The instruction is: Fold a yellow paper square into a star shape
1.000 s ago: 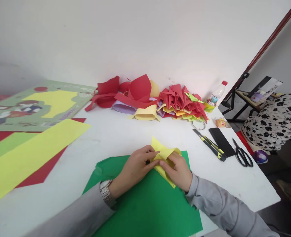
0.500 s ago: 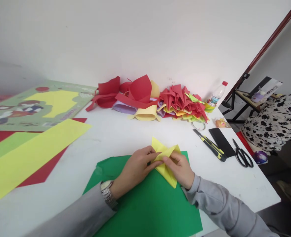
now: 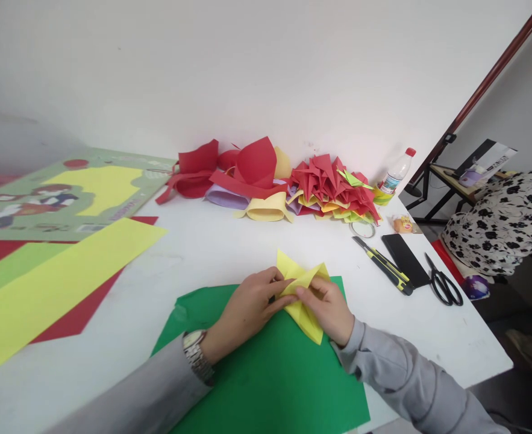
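Observation:
A partly folded piece of yellow paper (image 3: 302,292) lies on a green sheet (image 3: 275,374) on the white table (image 3: 211,247). My left hand (image 3: 247,310), with a metal watch on its wrist, pinches the yellow paper's left side with closed fingers. My right hand (image 3: 331,310) grips the paper's right side, thumb pressed on the fold. Two points of the paper stick up past my fingers.
Folded red, yellow and lilac paper shapes (image 3: 293,181) are heaped against the wall. A yellow strip (image 3: 58,283) over red sheets and a printed board (image 3: 62,196) lie at left. To the right: tape roll (image 3: 363,228), utility knife (image 3: 383,265), black phone (image 3: 405,259), scissors (image 3: 444,283), bottle (image 3: 396,170).
My right hand has shifted slightly, and the yellow paper's right flap has been pressed a little flatter. Everything else is where it was.

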A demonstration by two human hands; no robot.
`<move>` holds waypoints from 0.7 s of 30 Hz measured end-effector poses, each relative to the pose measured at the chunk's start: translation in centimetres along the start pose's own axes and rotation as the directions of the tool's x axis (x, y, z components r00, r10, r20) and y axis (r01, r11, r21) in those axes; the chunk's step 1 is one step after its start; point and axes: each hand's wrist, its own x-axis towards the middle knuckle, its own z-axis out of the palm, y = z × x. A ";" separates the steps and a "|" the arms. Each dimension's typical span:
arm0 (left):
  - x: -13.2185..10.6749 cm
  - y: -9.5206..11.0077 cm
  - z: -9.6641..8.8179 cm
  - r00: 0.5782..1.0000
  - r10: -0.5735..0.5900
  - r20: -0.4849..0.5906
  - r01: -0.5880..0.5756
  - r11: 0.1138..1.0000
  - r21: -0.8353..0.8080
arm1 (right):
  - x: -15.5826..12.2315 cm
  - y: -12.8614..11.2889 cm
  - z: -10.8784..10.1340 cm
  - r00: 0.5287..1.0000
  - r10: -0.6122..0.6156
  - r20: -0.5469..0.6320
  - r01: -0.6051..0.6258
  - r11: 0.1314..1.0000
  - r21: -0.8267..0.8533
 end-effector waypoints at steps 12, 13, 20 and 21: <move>0.1 0.2 -0.1 1.000 -0.024 -0.017 0.024 1.000 -0.001 | -0.3 -0.9 -0.4 0.991 -0.092 -0.100 0.086 0.994 -0.064; 0.1 0.2 -0.1 0.999 -0.027 -0.020 0.027 1.000 -0.003 | -0.4 -0.9 -0.3 0.990 -0.084 -0.115 0.079 0.996 -0.048; 0.0 0.4 -0.1 0.999 -0.037 -0.026 0.037 0.999 -0.010 | -0.4 -0.2 0.2 0.977 -0.120 -0.175 0.095 0.984 -0.148; 0.1 0.4 -0.1 0.999 -0.040 -0.028 0.040 0.999 -0.009 | -0.4 -0.3 0.2 0.969 -0.145 -0.199 0.110 0.978 -0.179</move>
